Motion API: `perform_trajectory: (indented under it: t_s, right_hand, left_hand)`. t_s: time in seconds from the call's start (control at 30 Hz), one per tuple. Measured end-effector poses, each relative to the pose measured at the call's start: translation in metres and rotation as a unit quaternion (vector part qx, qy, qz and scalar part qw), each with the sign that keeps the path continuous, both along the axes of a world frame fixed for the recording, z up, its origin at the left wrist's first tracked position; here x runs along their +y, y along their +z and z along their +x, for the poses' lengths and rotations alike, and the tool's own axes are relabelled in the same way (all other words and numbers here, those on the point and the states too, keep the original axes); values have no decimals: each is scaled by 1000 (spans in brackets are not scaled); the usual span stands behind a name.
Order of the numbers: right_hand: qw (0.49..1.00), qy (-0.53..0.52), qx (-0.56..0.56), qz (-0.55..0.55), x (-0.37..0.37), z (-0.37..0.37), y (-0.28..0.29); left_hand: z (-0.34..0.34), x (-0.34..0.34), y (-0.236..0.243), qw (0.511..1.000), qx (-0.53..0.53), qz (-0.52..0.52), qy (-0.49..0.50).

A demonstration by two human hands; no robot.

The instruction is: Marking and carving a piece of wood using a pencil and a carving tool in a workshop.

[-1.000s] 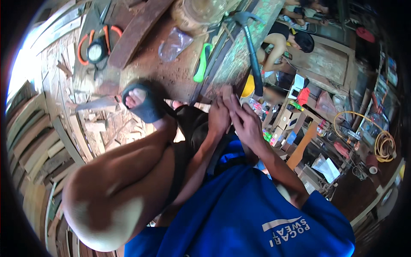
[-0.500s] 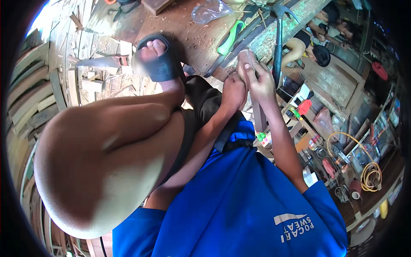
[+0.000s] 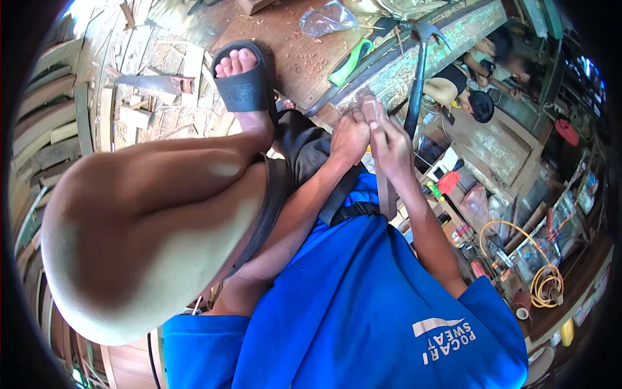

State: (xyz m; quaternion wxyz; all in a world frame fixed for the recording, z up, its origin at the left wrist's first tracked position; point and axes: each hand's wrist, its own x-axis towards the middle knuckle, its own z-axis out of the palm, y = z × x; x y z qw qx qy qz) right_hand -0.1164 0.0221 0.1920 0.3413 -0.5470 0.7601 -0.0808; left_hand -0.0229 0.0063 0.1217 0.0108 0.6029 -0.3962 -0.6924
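Observation:
A long narrow wooden strip (image 3: 387, 194) runs from my waist up toward the workbench. My right hand (image 3: 394, 148) is closed around its upper part, with the thumb side along the wood. Right beside it, my left hand (image 3: 351, 138) is curled closed against the strip's left side; whatever its fingers hold is hidden. A small wooden block (image 3: 329, 114) lies just beyond the left knuckles. To the right of the hands a claw hammer (image 3: 416, 84) rests with its dark handle pointing toward me. A green-handled tool (image 3: 350, 63) lies farther off, left of the hammer.
A clear plastic bag (image 3: 328, 19) lies on the shaving-strewn wooden surface (image 3: 291, 55). My sandalled foot (image 3: 241, 84) is propped at the left, near a handsaw (image 3: 150, 83). Stacked boards (image 3: 48, 120) line the left. Another person (image 3: 479, 104) crouches at far right, and a yellow hose (image 3: 544, 285) is coiled nearer.
The view has shifted slightly. My right hand has slid a little toward me along the strip, and its fingers lie differently on the wood. The left hand remains beside it.

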Motion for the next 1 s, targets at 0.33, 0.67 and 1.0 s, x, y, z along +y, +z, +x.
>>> perform_trajectory:
  t_s: [0.33,0.67,1.0]
  right_hand:
    - [991,24,-25,-126,15,-6,-16]
    - [993,22,-6,-118,-3,-20,-38]
    - [981,-72,80,-163,-43,-25,-18]
  left_hand:
    - [3,5,7,998,28,34,47]
    - [8,5,-10,982,-7,-159,-98]
    - [53,-40,28,940,321,39,110]
